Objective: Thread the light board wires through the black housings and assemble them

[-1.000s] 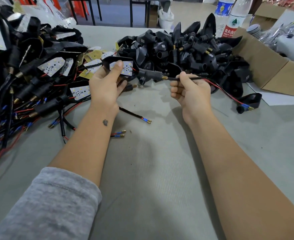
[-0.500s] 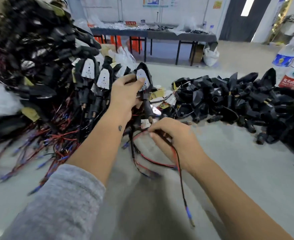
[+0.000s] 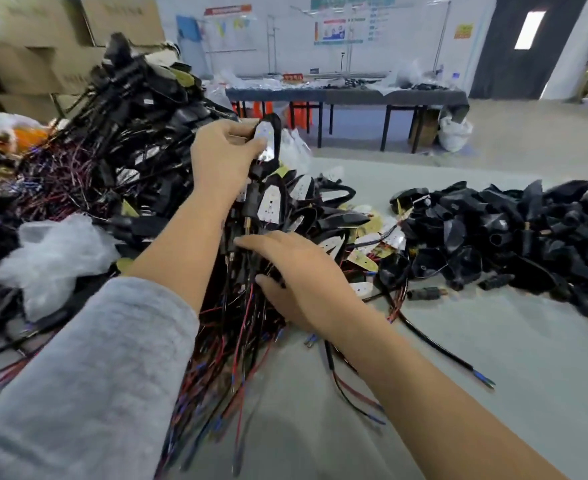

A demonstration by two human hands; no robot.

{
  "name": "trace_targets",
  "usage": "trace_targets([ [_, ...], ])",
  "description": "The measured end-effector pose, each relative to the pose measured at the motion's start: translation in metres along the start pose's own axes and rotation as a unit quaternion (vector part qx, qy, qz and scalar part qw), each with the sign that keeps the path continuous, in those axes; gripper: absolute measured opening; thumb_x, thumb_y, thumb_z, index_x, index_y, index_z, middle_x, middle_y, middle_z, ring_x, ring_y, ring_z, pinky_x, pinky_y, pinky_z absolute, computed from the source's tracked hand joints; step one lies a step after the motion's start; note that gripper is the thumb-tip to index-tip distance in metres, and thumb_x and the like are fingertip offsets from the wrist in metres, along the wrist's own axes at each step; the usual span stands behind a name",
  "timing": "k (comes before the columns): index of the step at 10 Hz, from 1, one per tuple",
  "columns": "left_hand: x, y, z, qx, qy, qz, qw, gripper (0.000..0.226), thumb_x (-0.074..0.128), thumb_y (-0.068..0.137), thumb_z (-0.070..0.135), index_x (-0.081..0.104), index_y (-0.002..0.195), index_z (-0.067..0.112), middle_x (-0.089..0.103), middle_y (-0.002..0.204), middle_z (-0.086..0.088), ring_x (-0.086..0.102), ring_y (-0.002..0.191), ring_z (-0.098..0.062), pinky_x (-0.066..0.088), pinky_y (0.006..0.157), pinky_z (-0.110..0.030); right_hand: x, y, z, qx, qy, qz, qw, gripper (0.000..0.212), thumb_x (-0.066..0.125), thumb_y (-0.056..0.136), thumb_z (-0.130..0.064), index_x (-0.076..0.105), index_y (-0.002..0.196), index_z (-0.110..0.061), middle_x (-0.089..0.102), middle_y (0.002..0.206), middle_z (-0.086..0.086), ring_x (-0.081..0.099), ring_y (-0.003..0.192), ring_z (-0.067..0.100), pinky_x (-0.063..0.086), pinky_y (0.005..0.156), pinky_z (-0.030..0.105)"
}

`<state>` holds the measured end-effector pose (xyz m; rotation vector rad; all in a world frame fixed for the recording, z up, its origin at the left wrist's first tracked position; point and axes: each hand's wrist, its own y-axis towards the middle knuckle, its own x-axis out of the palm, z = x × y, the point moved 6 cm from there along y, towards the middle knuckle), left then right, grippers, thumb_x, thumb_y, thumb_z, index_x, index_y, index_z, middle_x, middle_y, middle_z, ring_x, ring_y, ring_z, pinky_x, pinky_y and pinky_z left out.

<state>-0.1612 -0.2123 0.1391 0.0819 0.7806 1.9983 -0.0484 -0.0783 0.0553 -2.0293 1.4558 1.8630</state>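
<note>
A: Hands?
B: Left hand (image 3: pixel 224 154) raised, gripping an assembled light (image 3: pixel 269 144) above the far-left heap (image 3: pixel 119 140). Right hand (image 3: pixel 301 275), fingers relaxed, rests on the wires (image 3: pixel 240 327).
A: Surroundings?
B: Grey table (image 3: pixel 493 341); empty housings (image 3: pixel 514 233) piled right; workbench (image 3: pixel 348 95) far back.

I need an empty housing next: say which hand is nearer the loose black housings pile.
Right. The right hand rests on the wires just left of the pile; the left hand is raised farther left, gripping an assembled light.
</note>
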Motion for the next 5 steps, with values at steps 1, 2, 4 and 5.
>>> trace_targets([
  [1,0.016,-0.008,-0.016,0.022,0.113,-0.024,0.993,0.023,0.074,0.081,0.020,0.073,0.103,0.015,0.072,0.097,0.002,0.064,0.089,-0.010,0.048,0.084,-0.024,0.001,-0.019,0.012,0.029,0.004,0.002,1.000,0.045,0.060,0.089,-0.011,0.055,0.133,-0.018,0.062,0.114,0.003,0.054,0.107,0.025,0.045,0.087,0.037],
  [2,0.029,-0.018,-0.022,0.041,0.211,-0.029,0.976,0.025,0.069,0.084,0.028,0.072,0.108,0.021,0.070,0.104,-0.005,0.057,0.107,-0.026,0.044,0.094,-0.035,-0.005,-0.041,0.029,0.070,0.009,0.003,0.998,0.038,0.058,0.091,-0.010,0.059,0.128,-0.017,0.062,0.112,0.000,0.050,0.108,0.018,0.038,0.086,0.028],
  [4,0.039,-0.033,-0.005,0.031,0.342,0.011,0.939,0.041,0.058,0.091,0.028,0.055,0.132,0.023,0.051,0.135,-0.008,0.033,0.128,-0.034,0.030,0.101,-0.042,-0.031,-0.083,0.064,0.154,0.032,0.023,0.987,0.026,0.058,0.094,-0.011,0.066,0.117,-0.018,0.061,0.108,-0.007,0.053,0.100,0.008,0.038,0.083,0.017],
  [5,0.031,-0.045,0.017,0.000,0.241,0.106,0.965,0.041,0.053,0.087,0.019,0.053,0.128,0.024,0.048,0.137,-0.003,0.032,0.131,-0.029,0.028,0.102,-0.045,-0.047,-0.102,0.075,0.183,0.057,0.078,0.978,0.022,0.057,0.095,-0.012,0.067,0.113,-0.019,0.059,0.103,-0.014,0.055,0.092,0.005,0.043,0.081,0.020],
])
